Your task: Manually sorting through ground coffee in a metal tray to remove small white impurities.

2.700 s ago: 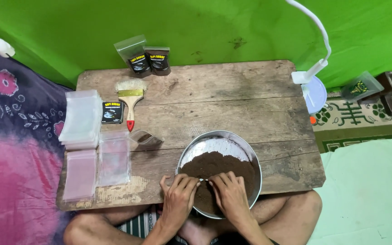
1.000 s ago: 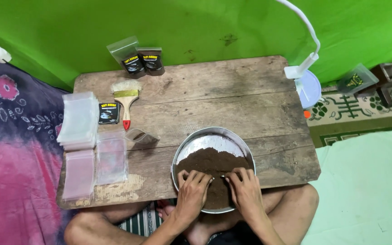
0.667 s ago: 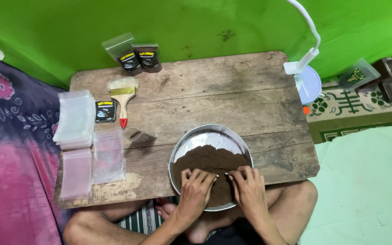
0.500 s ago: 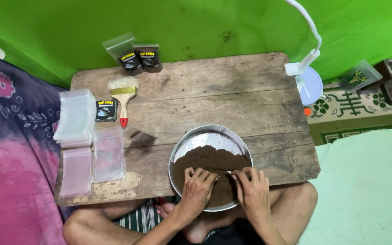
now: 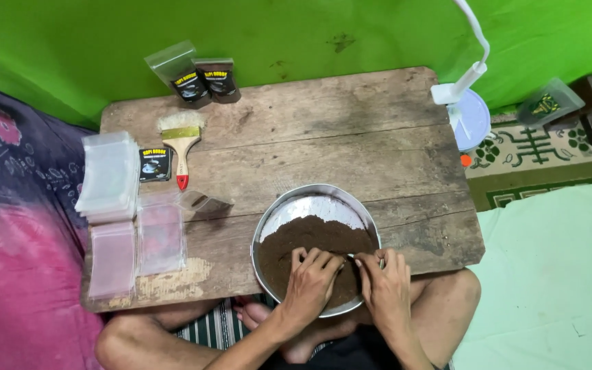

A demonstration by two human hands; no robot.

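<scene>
At the near edge of the worn wooden desk [image 5: 323, 137] sits a round shiny metal pan [image 5: 313, 205], its near rim hanging over the person's crossed legs and half filled with dark brown powder [image 5: 310, 240] heaped toward the person, the far part of the pan floor bare. Both hands are down in the powder: the left hand [image 5: 312, 282] lies palm down with fingers spread and curled, and the right hand [image 5: 385, 288] is beside it, fingers bent inward; a small bright object shows between the two hands, too small to make out, and whether either hand grips it cannot be told. Left of the pan lies a small clear pouch [image 5: 203, 203] with something dark inside, then flat stacks of clear plastic bags [image 5: 131, 226] along the desk's left edge. Farther back rest a wooden-handled paintbrush with a red tip [image 5: 181, 147], a small black packet [image 5: 155, 164] and two dark filled pouches [image 5: 203, 82] against the green backdrop [image 5: 275, 34]. A white lamp [image 5: 464, 103] stands at the right edge, its head cut off by the frame.
</scene>
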